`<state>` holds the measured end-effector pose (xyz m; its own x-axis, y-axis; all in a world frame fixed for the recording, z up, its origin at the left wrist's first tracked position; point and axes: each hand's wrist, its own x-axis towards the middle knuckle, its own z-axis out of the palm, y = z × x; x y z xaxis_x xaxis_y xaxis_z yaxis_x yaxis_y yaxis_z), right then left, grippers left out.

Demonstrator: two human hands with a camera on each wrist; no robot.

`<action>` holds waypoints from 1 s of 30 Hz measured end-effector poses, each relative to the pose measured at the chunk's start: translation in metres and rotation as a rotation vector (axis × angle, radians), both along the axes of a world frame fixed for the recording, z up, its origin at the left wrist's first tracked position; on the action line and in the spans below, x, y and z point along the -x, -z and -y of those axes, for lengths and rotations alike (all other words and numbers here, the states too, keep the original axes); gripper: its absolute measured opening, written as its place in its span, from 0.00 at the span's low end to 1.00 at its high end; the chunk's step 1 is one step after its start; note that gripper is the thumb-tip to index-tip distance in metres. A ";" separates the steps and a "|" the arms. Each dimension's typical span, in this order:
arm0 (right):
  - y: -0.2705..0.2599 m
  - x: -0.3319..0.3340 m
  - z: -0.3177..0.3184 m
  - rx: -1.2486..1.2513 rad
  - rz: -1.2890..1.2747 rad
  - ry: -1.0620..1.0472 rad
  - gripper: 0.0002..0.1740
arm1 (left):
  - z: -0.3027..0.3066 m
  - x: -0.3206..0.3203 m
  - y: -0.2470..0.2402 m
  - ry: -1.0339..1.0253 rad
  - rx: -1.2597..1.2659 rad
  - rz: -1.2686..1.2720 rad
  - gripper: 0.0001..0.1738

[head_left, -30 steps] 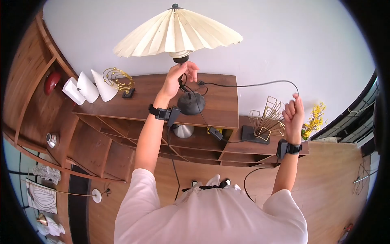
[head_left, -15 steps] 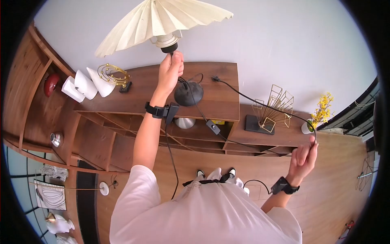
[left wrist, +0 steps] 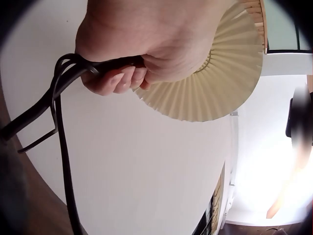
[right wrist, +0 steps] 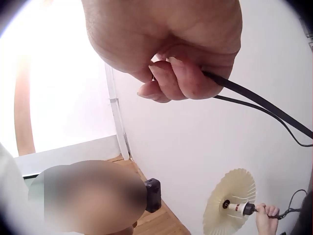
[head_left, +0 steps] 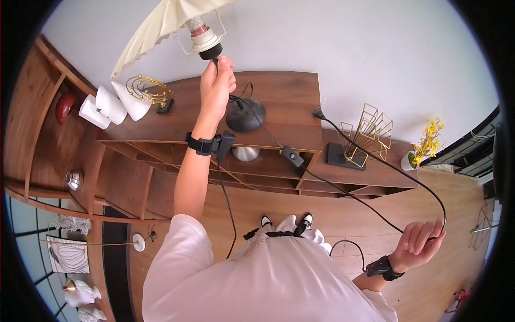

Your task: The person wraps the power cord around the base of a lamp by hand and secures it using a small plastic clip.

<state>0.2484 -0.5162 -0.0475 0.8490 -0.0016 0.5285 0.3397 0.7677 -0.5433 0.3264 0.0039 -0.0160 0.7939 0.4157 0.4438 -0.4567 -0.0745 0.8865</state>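
Observation:
My left hand grips the dark stem of a table lamp just below its black and white socket. The cream pleated shade tilts up and left, partly out of the head view, baring the bulb. Below the hand, the round dark lamp base overlaps the cabinet top, with cord looped round the stem. Out to the right, my right hand holds the black cord in curled fingers. From there one stretch arcs up to the plug; another runs to the inline switch.
A brown wooden cabinet stands against the wall, with a lower section at right. On it are white shapes, a gold ring ornament, a gold wire sculpture and yellow flowers in a white pot.
The lamp has tilted further up and left in my left hand. My right hand has moved down and right with the cord, drawing the plug rightward past the upper cabinet top's edge.

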 end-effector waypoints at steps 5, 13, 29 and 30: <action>-0.009 0.007 0.000 0.113 0.138 -0.073 0.13 | 0.008 0.003 -0.002 0.025 0.067 -0.001 0.17; 0.001 0.011 -0.021 0.306 0.110 0.072 0.17 | 0.021 0.003 0.004 0.002 0.023 -0.019 0.17; -0.001 0.016 -0.030 0.158 -0.182 0.163 0.15 | 0.036 0.012 0.009 -0.021 0.014 0.001 0.21; -0.001 0.016 -0.032 0.155 -0.196 0.151 0.15 | 0.033 0.012 0.011 0.023 0.023 0.006 0.22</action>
